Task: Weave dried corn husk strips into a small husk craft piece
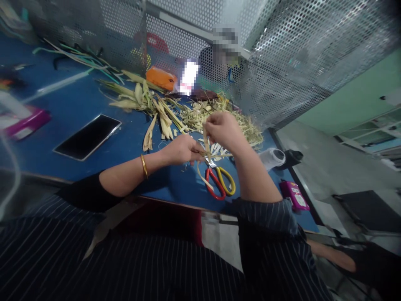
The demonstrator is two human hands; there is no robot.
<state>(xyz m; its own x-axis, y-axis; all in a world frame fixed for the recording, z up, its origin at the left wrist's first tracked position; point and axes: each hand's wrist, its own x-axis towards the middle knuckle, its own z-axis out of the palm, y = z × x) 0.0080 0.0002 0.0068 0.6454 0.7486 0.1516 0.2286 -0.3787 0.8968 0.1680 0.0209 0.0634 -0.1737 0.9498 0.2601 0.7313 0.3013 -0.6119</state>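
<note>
Over the blue table, my left hand (184, 149) is closed in a pinch on a narrow strip of dried husk (207, 144). My right hand (224, 130), also closed, grips the upper end of this pale strip. Just below the hands lie scissors (221, 180) with one red and one yellow handle, their blades partly hidden. A thin loose strip curls beside the red handle. Behind my hands is a heap of shredded husk (200, 112), and to its left lie longer dried husk leaves (140, 98).
A black phone (87, 137) lies at left. An orange pouch (161, 78) and a lit screen (189, 77) stand before the perforated metal partition (119, 37). A white thread spool (272, 159) and a purple packet (294, 195) are at right. Another person's arm (332, 256) shows lower right.
</note>
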